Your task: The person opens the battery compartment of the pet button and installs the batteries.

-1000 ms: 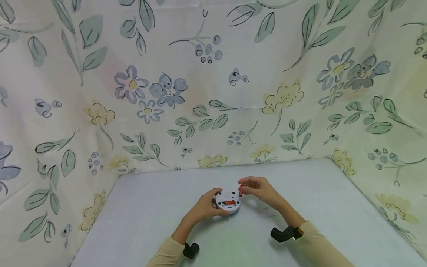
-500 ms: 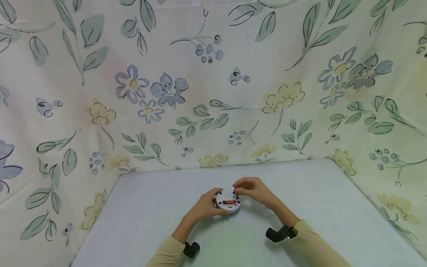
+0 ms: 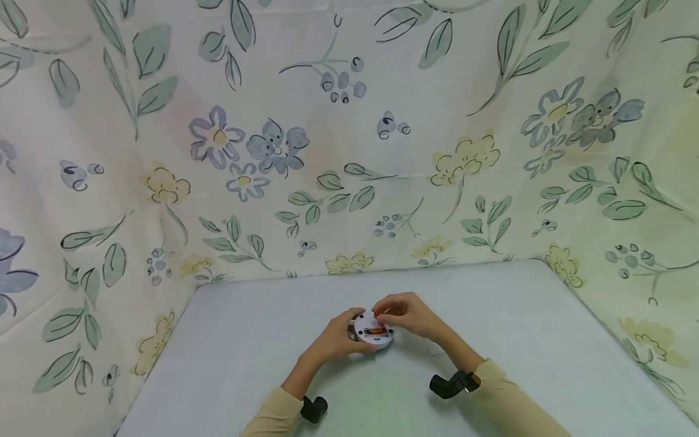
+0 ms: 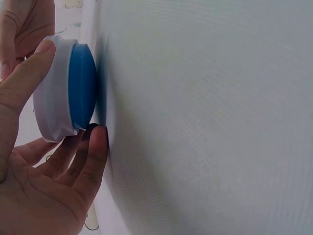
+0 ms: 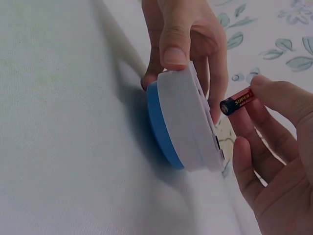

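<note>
My left hand [image 3: 335, 337] grips a round white device [image 5: 185, 122] by its sides, thumb on the near edge and fingers at the far one. The device has a blue domed part [image 4: 83, 88], which faces down close to the table. Its white back faces up in the head view, with small dark feet and an uncovered battery slot. One orange battery [image 3: 375, 332] lies in that slot. My right hand [image 3: 408, 314] pinches a second battery [image 5: 238, 101], red and black with "SUPER" printed on it, between thumb and fingers, right over the device's back.
A white cloth-covered table [image 3: 262, 328] lies under both hands. Behind and beside it hangs a floral curtain [image 3: 349, 152]. A faint, flat, pale piece [image 3: 435, 349] lies by the right forearm. Black cameras [image 3: 314, 409] are strapped to both wrists.
My right hand has moved left with the battery, from beside the device to over its back. My left hand and the device have stayed nearly still.
</note>
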### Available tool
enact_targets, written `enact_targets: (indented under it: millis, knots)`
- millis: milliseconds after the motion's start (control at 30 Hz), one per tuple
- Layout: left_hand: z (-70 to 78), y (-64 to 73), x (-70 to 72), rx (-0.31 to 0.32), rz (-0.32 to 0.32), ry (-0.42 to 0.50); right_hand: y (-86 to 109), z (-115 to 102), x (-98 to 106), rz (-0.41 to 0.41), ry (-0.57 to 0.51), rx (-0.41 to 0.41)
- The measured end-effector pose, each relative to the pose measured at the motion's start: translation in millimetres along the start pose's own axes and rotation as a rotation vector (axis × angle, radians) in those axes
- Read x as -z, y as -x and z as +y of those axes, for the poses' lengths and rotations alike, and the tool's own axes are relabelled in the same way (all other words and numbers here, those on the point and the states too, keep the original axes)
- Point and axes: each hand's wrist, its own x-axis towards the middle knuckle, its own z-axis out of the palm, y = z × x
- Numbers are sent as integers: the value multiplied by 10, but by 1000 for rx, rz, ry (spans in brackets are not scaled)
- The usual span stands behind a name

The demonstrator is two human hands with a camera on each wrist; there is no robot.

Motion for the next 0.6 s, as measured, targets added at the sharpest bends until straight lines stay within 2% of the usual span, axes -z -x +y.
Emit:
enact_targets:
  millis: [333,600]
  knots:
    - [-11,-8,9,-35,3,17,-61,7,-88,-70,-48,36]
    - [-15,-3,21,-42,-4,24,-92,15,-143,-130,45,12]
